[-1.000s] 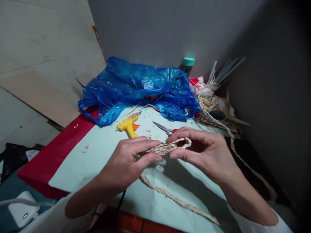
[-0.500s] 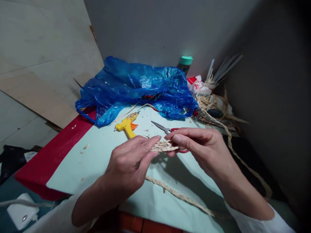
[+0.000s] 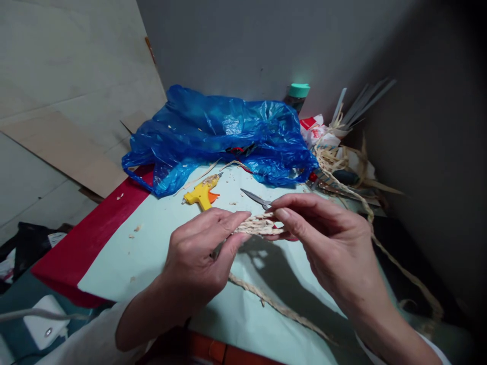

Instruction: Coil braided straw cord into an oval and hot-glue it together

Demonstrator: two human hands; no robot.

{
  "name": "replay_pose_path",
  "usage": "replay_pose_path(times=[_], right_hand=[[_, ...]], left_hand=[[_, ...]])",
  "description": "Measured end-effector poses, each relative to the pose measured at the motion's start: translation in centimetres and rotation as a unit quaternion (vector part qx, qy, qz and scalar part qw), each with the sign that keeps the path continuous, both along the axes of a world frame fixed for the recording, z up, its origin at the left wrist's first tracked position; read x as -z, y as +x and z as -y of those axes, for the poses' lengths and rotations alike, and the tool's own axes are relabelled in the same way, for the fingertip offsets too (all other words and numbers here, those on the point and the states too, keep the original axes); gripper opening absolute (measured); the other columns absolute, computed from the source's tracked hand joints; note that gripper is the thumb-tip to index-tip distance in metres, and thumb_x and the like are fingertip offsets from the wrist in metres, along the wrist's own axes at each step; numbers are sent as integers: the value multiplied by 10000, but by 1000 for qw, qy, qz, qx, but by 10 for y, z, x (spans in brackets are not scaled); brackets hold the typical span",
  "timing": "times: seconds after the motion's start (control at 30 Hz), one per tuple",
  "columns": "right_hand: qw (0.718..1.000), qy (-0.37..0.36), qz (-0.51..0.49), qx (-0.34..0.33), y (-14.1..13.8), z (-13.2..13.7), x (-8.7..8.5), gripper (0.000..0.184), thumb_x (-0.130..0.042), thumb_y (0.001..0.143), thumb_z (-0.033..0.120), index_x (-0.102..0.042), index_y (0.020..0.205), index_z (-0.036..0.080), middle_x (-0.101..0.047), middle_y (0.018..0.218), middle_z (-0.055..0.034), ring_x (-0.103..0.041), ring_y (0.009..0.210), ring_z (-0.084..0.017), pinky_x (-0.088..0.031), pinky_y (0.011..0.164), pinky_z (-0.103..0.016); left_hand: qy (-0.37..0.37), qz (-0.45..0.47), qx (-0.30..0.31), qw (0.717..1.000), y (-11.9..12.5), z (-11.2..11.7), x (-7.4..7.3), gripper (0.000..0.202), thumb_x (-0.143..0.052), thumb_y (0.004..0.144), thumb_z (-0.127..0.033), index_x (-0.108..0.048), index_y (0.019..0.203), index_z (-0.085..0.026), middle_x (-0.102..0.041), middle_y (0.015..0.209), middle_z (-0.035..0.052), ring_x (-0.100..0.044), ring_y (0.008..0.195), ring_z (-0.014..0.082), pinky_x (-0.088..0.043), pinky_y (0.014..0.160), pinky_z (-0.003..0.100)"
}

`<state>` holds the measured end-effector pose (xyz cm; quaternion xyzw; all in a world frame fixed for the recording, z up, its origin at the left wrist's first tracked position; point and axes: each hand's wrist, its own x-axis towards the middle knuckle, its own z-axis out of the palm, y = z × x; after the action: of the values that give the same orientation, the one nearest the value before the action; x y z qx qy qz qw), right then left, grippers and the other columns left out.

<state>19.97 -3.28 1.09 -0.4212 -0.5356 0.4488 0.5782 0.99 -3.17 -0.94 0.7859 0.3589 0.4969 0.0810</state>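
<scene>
My left hand and my right hand meet above the pale green table, both pinching a folded piece of braided straw between fingertips. The left fingers grip its near end, the right thumb and forefinger its far end. The braid's loose tail runs from under the left hand toward the table's front right. A yellow glue gun lies just beyond the left hand. Scissors with red handles lie behind the straw piece, their handles mostly hidden by my right fingers.
A crumpled blue plastic bag fills the back of the table. At the back right lie a heap of straw strips and a bottle with a teal cap. A red cloth edge borders the table's left. Grey walls stand close behind and right.
The open loop of braid seen a second ago is now pressed flat between both hands. My right hand shifted closer to the left, and the view moved slightly.
</scene>
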Motion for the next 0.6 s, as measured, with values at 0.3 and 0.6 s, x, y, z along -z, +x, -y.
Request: replay_pose_path(times=[0.3,0.6], right_hand=[[975,71,201,-59,13,-4,-6,92,-680,941,211,-767,965,226,-722,937,-9,-711,811,-122,-594,698,-194],[843,328,423,55,14,-6,0,170,-715,896,70,-697,1010,194,-658,1087,-72,-606,970,-189,-502,839,-361]], left_hand=[[30,-13,-27,999,-4,0,2,198,-706,852,-28,-769,1039,-34,-789,921,91,-721,858,115,-535,884,170],[36,-8,-25,999,-5,-1,5,214,-670,885,-22,-744,1085,-41,-767,918,90,-705,854,124,-547,866,196]])
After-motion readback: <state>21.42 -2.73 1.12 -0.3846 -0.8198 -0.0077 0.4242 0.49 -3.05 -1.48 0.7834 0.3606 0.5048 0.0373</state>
